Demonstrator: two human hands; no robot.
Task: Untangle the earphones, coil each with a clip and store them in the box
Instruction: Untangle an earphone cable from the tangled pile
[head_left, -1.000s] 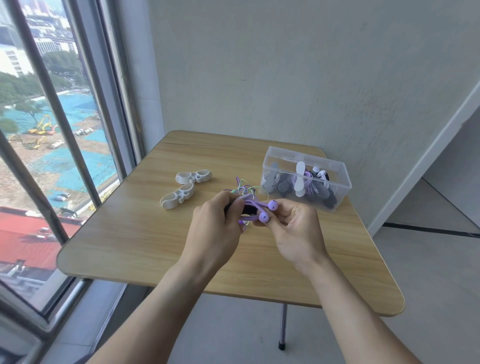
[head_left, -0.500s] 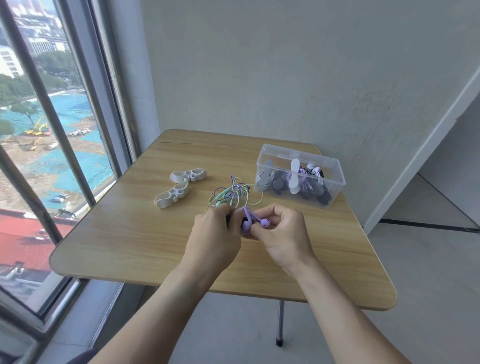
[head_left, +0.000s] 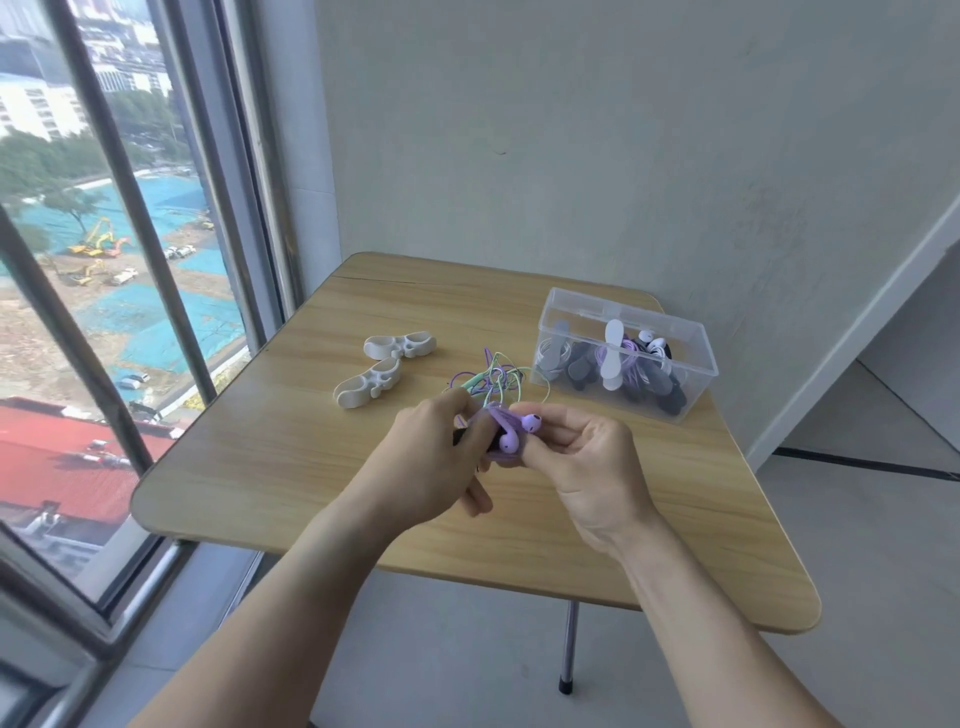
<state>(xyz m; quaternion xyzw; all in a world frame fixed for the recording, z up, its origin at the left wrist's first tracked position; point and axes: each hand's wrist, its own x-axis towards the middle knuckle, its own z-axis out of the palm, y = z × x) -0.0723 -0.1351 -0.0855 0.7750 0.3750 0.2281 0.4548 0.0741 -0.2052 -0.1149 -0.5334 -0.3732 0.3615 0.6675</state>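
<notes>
Tabletop (head_left: 291, 467): we see light wood, beside a window.
Box (head_left: 691, 384): clear, at far right, with clipped earphones inside.
Left hand (head_left: 431, 462): we see it pinching the purple earphones (head_left: 517, 431).
Right hand (head_left: 587, 467): gripping the same earphones.
Cable tangle (head_left: 493, 376): just behind our hands.
White clips (head_left: 382, 366): two, left of it.

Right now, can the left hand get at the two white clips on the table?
Probably not yet: the path to the white clips looks free, but the left hand is holding the purple earphones.
</notes>
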